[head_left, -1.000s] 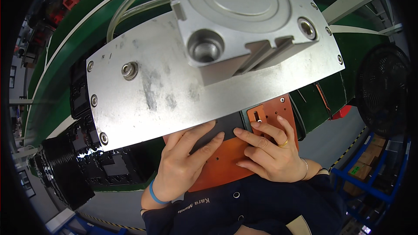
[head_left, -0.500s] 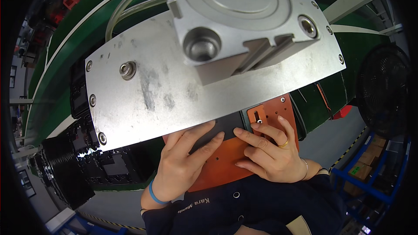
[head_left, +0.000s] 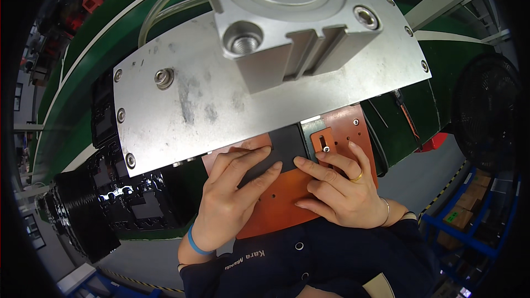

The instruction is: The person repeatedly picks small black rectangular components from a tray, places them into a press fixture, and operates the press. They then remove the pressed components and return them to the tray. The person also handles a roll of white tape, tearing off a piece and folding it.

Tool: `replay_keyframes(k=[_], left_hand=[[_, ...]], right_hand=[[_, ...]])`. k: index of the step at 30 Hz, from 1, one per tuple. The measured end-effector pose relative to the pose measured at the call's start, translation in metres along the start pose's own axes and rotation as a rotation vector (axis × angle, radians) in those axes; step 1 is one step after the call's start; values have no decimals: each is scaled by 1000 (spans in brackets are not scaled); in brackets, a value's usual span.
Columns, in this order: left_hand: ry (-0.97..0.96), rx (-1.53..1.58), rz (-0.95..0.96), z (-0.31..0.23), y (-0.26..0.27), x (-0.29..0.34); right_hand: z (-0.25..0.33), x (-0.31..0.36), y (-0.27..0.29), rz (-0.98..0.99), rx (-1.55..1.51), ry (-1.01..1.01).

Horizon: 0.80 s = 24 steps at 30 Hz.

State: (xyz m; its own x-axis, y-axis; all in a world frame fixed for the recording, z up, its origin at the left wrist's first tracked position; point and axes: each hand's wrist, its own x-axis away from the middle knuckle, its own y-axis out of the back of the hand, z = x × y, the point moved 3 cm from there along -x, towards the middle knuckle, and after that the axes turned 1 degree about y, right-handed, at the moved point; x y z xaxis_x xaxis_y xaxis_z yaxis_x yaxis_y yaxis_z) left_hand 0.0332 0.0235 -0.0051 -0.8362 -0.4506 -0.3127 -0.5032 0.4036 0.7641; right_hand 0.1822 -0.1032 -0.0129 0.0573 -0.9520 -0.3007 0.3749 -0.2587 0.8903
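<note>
A dark grey flat rectangular piece [head_left: 289, 139] lies on an orange fixture plate [head_left: 287, 201], partly hidden under the press head. My left hand [head_left: 229, 193] rests on its left side, index fingertip and thumb tip on the dark surface, the two apart. At the piece's right lower edge, the index fingertip of my right hand [head_left: 345, 193] touches down, its other fingers spread. Next to that hand's middle finger sits a small orange slotted block [head_left: 321, 142] with a screw. Both hands lie open on the fixture, gripping nothing.
Over the fixture hangs a wide metal press plate [head_left: 171, 110] with a silver air cylinder [head_left: 292, 22]. Black moulded trays [head_left: 141, 207] stack up at left on the green bench. A cutter knife [head_left: 406, 113] lies at right near a black fan [head_left: 486, 110].
The press plate and cylinder appear slightly higher and further away, so more of the dark piece and fixture shows. My hands stay almost where they were.
</note>
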Motion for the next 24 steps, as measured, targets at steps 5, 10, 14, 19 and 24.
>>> replay_keyframes(k=[5, 10, 14, 19, 24], left_hand=[[-46, -12, -6, 2, -1, 0], [-72, -53, -8, -2, 2, 3], [-154, -130, -54, -22, 13, 11], [-266, -218, -151, -40, 14, 19], [-240, -101, -248, -31, 17, 27]], right_hand=[[-2, 0, 2, 12, -62, -1], [-16, -8, 29, -187, -320, -53], [-29, -16, 33, -210, -647, -305], [-22, -28, 22, 112, -1051, -457], [-21, -31, 18, 225, -1322, -506]])
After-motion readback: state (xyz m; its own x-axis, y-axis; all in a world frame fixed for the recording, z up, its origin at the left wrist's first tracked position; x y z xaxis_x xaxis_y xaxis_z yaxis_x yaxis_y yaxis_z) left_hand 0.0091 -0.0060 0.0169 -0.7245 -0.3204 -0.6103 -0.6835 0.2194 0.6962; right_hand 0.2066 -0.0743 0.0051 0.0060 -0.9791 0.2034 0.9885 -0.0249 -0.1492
